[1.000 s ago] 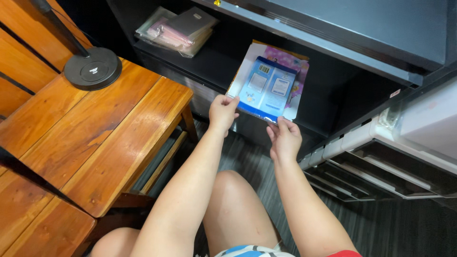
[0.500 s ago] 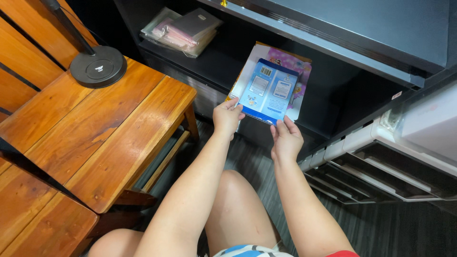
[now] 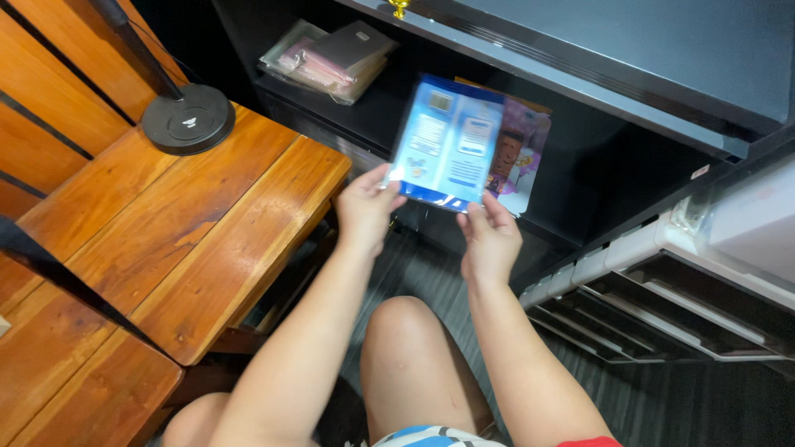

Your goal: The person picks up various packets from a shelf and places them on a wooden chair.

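Both of my hands hold a flat blue packet (image 3: pixel 447 141) in clear wrap, upright in front of a dark shelf. My left hand (image 3: pixel 364 207) pinches its lower left corner. My right hand (image 3: pixel 490 236) grips its lower right edge. Behind the packet, a purple and white printed card (image 3: pixel 517 157) leans on the shelf floor. My bare knee (image 3: pixel 406 339) shows below the hands.
A wooden slatted table (image 3: pixel 190 223) stands at the left with a round black lamp base (image 3: pixel 188 118) on it. A clear bag of pink and grey items (image 3: pixel 327 60) lies deeper on the dark shelf (image 3: pixel 580 83). White plastic drawers (image 3: pixel 662 281) sit at the right.
Both hands have lifted the blue packet up and away from the purple card, which stays on the shelf. The view has shifted slightly.
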